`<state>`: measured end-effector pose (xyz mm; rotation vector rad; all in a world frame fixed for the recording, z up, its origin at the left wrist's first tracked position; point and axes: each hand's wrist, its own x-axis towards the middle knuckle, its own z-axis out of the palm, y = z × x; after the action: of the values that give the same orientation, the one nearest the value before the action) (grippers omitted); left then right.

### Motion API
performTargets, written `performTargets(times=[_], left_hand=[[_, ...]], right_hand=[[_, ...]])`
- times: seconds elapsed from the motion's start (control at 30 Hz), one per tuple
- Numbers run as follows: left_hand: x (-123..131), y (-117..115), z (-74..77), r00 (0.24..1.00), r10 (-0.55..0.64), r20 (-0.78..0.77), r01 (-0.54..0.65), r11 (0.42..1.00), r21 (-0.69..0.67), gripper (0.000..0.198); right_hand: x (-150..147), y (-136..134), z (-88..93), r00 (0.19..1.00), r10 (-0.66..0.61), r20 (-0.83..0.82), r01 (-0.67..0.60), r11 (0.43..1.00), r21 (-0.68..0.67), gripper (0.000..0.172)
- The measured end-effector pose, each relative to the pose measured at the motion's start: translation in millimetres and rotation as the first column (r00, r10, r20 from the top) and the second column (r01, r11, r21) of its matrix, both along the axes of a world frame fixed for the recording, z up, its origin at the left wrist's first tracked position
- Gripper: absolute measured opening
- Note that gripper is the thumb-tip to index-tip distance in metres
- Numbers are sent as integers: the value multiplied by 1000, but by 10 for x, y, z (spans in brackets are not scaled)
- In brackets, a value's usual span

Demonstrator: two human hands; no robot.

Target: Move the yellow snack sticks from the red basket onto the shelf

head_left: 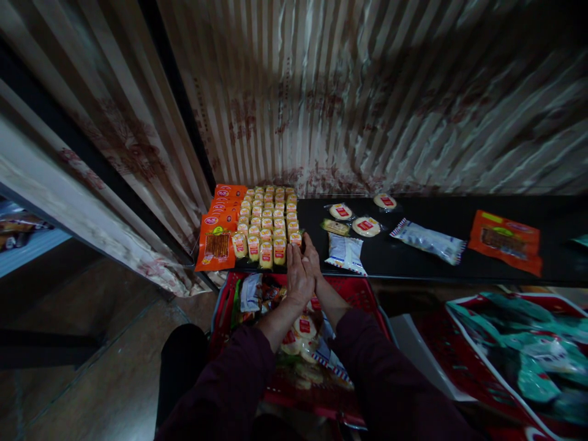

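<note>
Small yellow packaged cakes (pixel 266 229) stand in tight rows on the black shelf. At the front right corner of these rows, my left hand (pixel 298 278) and my right hand (pixel 312 257) are close together, palms turned inward and fingers stretched out. The left fingertips are at the front of the rightmost row, and the right fingertips are beside its end pack (pixel 295 237). No pack shows clearly between my hands; the space between the palms is hidden. Left of the cakes, orange snack bags (pixel 217 242) overlap in a line.
On the shelf (pixel 413 263) lie round packaged cakes (pixel 366 226), a white packet (pixel 345 251), a long white packet (pixel 429 241) and an orange bag (pixel 505 242). Below are a red basket (pixel 381 321) of mixed packs and a crate of teal bags (pixel 542 352). A striped curtain (pixel 294 92) hangs behind.
</note>
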<state>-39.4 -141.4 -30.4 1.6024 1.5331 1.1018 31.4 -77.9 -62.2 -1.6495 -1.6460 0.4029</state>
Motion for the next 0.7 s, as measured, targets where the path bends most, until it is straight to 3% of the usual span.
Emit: performTargets(times=[0.13, 0.33, 0.53, 0.7], left_hand=[[6, -17, -67, 999, 12, 32, -13, 1000, 28, 57], [-9, -119, -40, 999, 19, 41, -21, 998, 56, 53], [-49, -368, -38, 999, 26, 43, -31, 992, 125, 49], [-92, -681, -109, 999, -33, 6, 32, 998, 56, 48]], right_hand=[[0, -13, -20, 1000, 0, -4, 0, 1000, -27, 57], [-38, -137, 8, 999, -22, 27, 22, 1000, -13, 57], [-69, -489, 80, 997, -26, 71, 21, 997, 70, 37], [-87, -871, -35, 998, 11, 63, -14, 999, 45, 39]])
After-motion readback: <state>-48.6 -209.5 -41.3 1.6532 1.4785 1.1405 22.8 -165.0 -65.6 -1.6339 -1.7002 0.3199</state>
